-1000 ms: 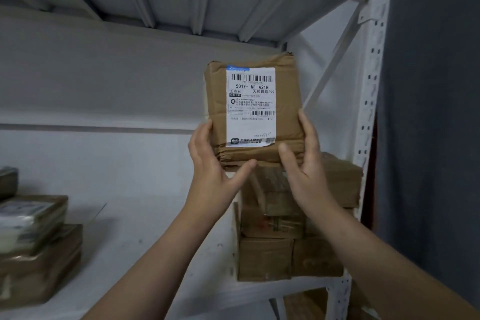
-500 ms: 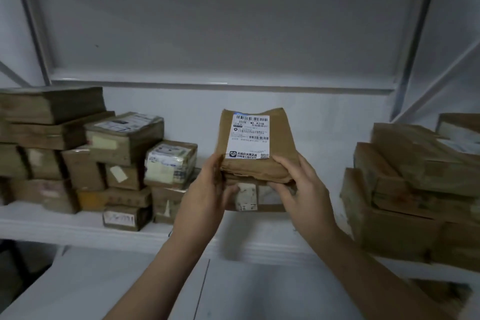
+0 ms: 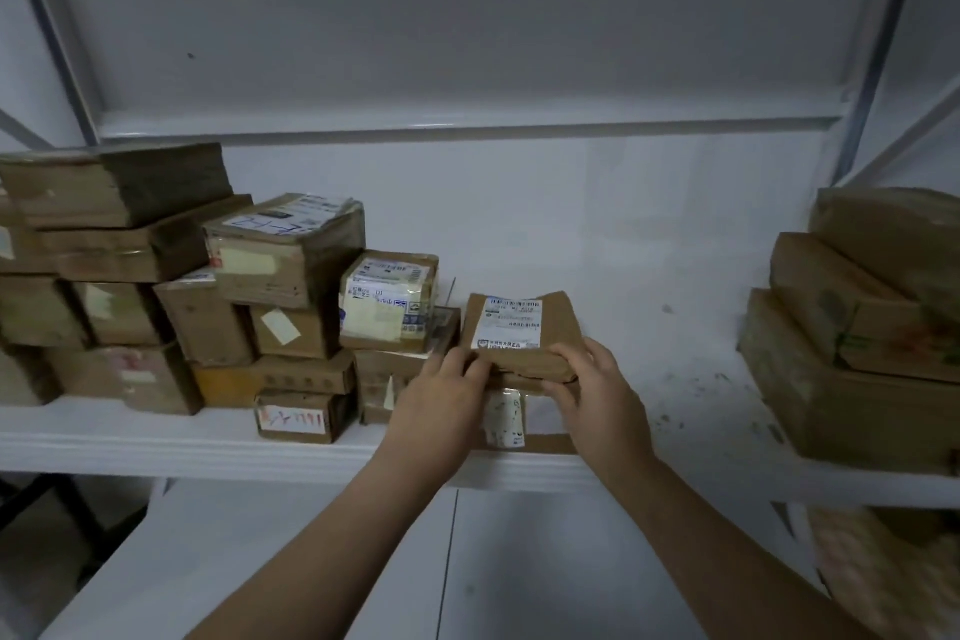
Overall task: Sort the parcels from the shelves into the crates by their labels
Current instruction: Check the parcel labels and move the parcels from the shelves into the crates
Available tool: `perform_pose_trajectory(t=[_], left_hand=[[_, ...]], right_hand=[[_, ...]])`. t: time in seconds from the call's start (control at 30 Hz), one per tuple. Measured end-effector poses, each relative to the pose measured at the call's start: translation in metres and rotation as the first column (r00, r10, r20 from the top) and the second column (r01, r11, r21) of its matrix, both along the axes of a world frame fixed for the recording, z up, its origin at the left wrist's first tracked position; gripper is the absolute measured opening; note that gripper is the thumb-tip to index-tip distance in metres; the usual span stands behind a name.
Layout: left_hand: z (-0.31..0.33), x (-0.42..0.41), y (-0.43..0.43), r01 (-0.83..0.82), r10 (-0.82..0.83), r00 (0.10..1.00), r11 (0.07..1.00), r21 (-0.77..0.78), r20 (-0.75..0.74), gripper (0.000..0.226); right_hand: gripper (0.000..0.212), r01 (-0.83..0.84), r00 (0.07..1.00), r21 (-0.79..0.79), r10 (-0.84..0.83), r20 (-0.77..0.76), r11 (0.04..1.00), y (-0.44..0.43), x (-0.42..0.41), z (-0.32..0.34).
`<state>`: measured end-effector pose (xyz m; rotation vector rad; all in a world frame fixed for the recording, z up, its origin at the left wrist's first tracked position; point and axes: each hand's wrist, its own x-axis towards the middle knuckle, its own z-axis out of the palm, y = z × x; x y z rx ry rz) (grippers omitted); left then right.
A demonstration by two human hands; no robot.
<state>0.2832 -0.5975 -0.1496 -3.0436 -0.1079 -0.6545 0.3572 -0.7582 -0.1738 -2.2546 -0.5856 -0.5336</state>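
Note:
A brown paper parcel (image 3: 558, 335) with a white barcode label facing me is held over the white shelf (image 3: 208, 437). My left hand (image 3: 441, 398) grips its lower left edge and my right hand (image 3: 597, 395) grips its lower right edge, fingers curled over the front. Right under the parcel stands a brown box (image 3: 545, 442) with a white sticker, partly hidden by my hands. Whether the parcel touches that box is unclear.
A pile of several taped cardboard parcels (image 3: 291, 255) fills the shelf's left half. Larger brown boxes (image 3: 852, 369) are stacked at the right end. The shelf's white posts (image 3: 878, 26) rise on both sides. A lower white surface (image 3: 311, 561) lies below.
My view swung from the shelf's right end to its middle. Both hands carried the parcel down from head height to just above the box on the shelf.

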Motion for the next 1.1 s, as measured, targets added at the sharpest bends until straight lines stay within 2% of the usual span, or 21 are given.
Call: perform_pose_trajectory(t=[0.13, 0.27, 0.37, 0.47, 0.57, 0.73, 0.9, 1.0, 1.1], left_hand=[[0.002, 0.003, 0.005, 0.048, -0.052, 0.998, 0.995, 0.091, 0.046, 0.042], [0.007, 0.01, -0.005, 0.146, -0.154, 0.985, 0.985, 0.096, 0.08, 0.032], [0.015, 0.017, -0.021, 0.203, -0.21, 0.973, 0.976, 0.079, 0.097, 0.03], [0.021, 0.028, -0.047, 0.272, -0.276, 0.953, 0.961, 0.051, 0.122, 0.03], [0.028, 0.039, -0.082, 0.351, -0.339, 0.922, 0.936, -0.034, 0.186, 0.034], [0.042, 0.057, -0.151, 0.509, -0.456, 0.845, 0.846, -0.159, 0.277, 0.041], [0.062, 0.075, -0.223, 0.651, -0.565, 0.744, 0.733, -0.196, 0.357, 0.056], [0.077, 0.09, -0.26, 0.715, -0.632, 0.666, 0.692, -0.097, 0.396, 0.073], [0.087, 0.109, -0.291, 0.671, -0.663, 0.675, 0.734, 0.105, 0.325, 0.094]], right_hand=[[0.044, -0.027, 0.999, -0.069, 0.029, 0.036, 0.997, -0.004, 0.005, -0.008], [0.059, -0.016, 0.999, -0.248, 0.024, 0.029, 0.969, -0.017, 0.008, -0.003], [0.057, 0.019, 0.998, -0.247, -0.002, 0.07, 0.969, -0.031, 0.004, 0.007], [0.042, 0.065, 0.979, -0.242, -0.014, 0.205, 0.968, -0.056, -0.004, 0.023], [0.026, 0.117, 0.918, -0.168, -0.042, 0.395, 0.979, -0.091, -0.014, 0.039], [0.02, 0.248, 0.794, -0.092, -0.148, 0.59, 0.964, -0.171, -0.023, 0.065], [0.021, 0.376, 0.762, -0.041, -0.283, 0.583, 0.926, -0.247, -0.027, 0.084], [0.026, 0.393, 0.794, 0.016, -0.349, 0.498, 0.919, -0.279, -0.025, 0.089], [0.03, 0.41, 0.847, 0.102, -0.419, 0.327, 0.907, -0.302, -0.019, 0.092]])
